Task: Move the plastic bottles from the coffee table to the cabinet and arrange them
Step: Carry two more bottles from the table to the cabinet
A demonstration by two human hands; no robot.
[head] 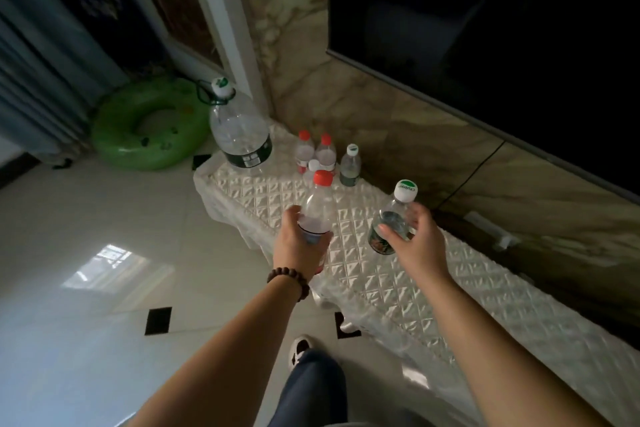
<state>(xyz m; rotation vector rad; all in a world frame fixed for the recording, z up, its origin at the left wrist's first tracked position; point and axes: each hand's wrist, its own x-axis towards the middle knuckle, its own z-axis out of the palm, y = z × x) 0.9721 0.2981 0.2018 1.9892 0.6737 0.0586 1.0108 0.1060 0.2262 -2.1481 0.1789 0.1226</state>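
Note:
My left hand [300, 242] grips a clear red-capped bottle [317, 204] above the near edge of the cabinet top [398, 284], which is covered in white quilted cloth. My right hand [414, 241] holds a green-labelled bottle with a white-and-green cap [398, 210] over the cloth. At the far left end of the cabinet stand a large water jug [240, 130], two red-capped bottles [304, 151] [326, 151], a small green-labelled bottle [350, 165] and a white-capped bottle [313, 166] partly hidden behind the one I hold.
A dark television [485, 28] hangs on the marble wall above the cabinet. A green swim ring [149, 125] lies on the tiled floor by the curtain. My leg and shoe [301, 348] are below, close to the cabinet front.

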